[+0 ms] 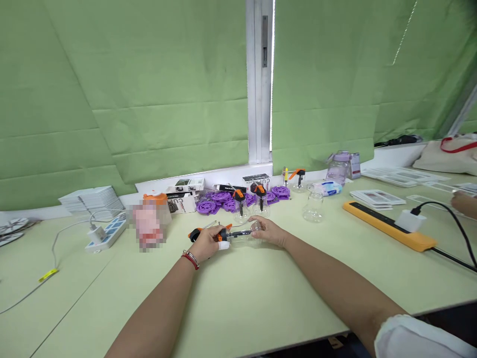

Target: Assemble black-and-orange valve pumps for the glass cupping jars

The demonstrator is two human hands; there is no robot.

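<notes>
A small clear bottle [246, 235] lies on its side on the pale green table [261, 293], fitted with an orange and black spray head [220, 233]. My left hand [204, 243], with a red bracelet at the wrist, grips the spray head end. My right hand [269, 230] holds the bottle's body from the right. Just behind stand two more clear bottles with spray heads [250, 205] and an empty clear bottle [313, 206].
Purple plastic wheels [223, 201] and small boxes [185, 195] lie by the window sill. A white power strip [105, 233] sits at left, a yellow-orange power strip [387, 224] with a plugged charger at right. Another person's hand [464, 203] shows at far right.
</notes>
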